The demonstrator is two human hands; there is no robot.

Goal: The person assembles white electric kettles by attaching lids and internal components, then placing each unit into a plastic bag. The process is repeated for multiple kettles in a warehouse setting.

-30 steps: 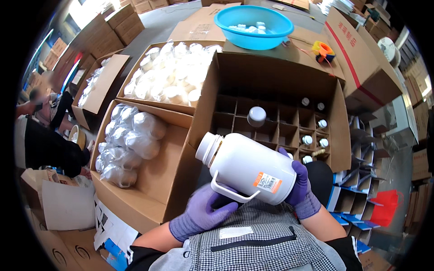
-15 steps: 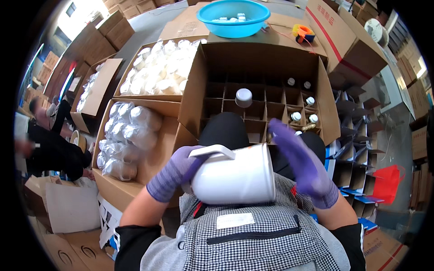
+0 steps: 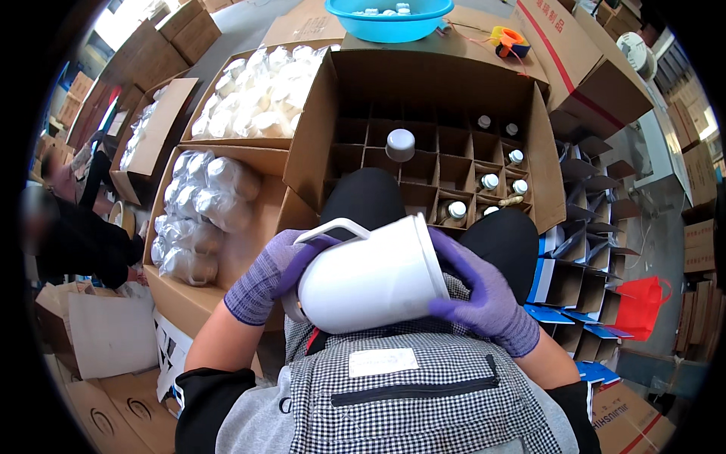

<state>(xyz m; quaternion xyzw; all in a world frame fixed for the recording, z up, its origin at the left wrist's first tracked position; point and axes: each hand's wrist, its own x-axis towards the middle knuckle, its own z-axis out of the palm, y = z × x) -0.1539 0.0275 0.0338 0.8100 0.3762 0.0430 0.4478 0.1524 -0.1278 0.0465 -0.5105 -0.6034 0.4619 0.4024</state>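
Note:
A large white jug (image 3: 370,278) with a side handle lies tilted on its side above my lap, its rim to the right. My left hand (image 3: 291,261), in a purple knit glove, grips its left end below the handle. Fingers of my right hand (image 3: 484,291), gloved the same way, curl round the rim end, thumb on the near side. Just beyond my knees stands a carton (image 3: 442,64) with cardboard dividers. Several small white-capped bottles (image 3: 456,211) stand in its right cells, and a larger white-capped container (image 3: 401,144) sits further left.
Left of the carton, one box holds plastic-wrapped white items (image 3: 261,91) and another holds clear-wrapped cups or jars (image 3: 200,219). A blue basin (image 3: 389,29) and an orange tape dispenser (image 3: 510,42) lie beyond. Cardboard dividers (image 3: 586,265) and a red bag (image 3: 641,309) are right; another person (image 3: 87,234) sits left.
My right hand has come from open, off the jug, to closing round its rim end. The jug's rim end has tipped upward a little, and the whole view has shifted slightly.

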